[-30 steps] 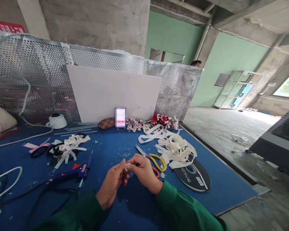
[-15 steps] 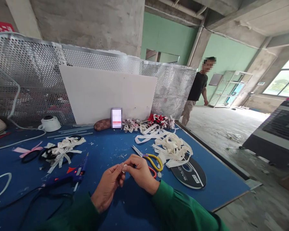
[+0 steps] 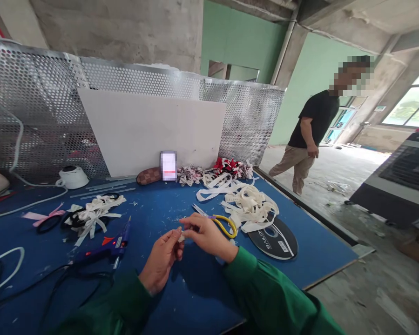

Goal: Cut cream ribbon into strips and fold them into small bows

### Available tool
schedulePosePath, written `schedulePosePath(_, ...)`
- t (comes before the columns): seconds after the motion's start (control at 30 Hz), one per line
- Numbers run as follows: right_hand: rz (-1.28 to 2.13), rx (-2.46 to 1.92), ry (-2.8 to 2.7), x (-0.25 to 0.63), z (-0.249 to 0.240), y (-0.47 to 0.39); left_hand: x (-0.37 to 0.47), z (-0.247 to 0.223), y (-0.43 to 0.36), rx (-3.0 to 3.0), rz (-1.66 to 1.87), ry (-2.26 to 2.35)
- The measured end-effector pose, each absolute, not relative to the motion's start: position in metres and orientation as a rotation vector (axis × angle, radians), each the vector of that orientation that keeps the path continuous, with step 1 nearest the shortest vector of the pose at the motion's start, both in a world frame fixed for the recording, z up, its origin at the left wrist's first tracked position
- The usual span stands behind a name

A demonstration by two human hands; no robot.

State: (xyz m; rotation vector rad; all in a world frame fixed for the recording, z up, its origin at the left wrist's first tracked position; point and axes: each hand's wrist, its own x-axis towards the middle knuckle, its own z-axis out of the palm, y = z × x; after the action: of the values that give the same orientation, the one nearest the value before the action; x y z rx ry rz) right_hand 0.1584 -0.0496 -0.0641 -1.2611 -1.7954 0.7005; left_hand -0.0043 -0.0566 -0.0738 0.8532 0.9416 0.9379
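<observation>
- Left hand [image 3: 163, 260]: fingers bent, thumb and fingertips pinching a small white piece [image 3: 181, 237]; palm partly hidden.
- Right hand [image 3: 209, 238]: thumb close against the same piece, index finger reaching out above it; cannot tell whether this hand grips.
- White piece: between the two sets of fingertips, above the blue table [image 3: 321, 260]; mostly covered, exact shape unclear.
- Scissors [image 3: 220, 217]: yellow handle loop just beyond the right hand, blades pointing away and leftward.
- White ribbon [image 3: 253, 204]: loose heap right of the scissors, overlapping the far edge of a black disc [image 3: 277, 244].
- Glue gun [image 3: 117, 246]: blue, on the left, apart from the left hand; small red light visible.
- Bundle of white strips [image 3: 97, 209]: beyond the glue gun, among black bands.
- Pink ribbon [image 3: 38, 216]: left of the bundle.
</observation>
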Motion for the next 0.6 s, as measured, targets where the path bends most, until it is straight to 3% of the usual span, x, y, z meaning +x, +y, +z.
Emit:
schedulePosePath(0.33,0.159,-2.166,-1.440,0.341,-0.009,0.063,-0.003,-0.079,-0.060,1.031,0.875,0.929)
schedulePosePath(0.6,0.016,-2.457,-1.518,0.396,-0.025,0.114,-0.002,-0.079,-0.060,1.042,0.839,0.939)
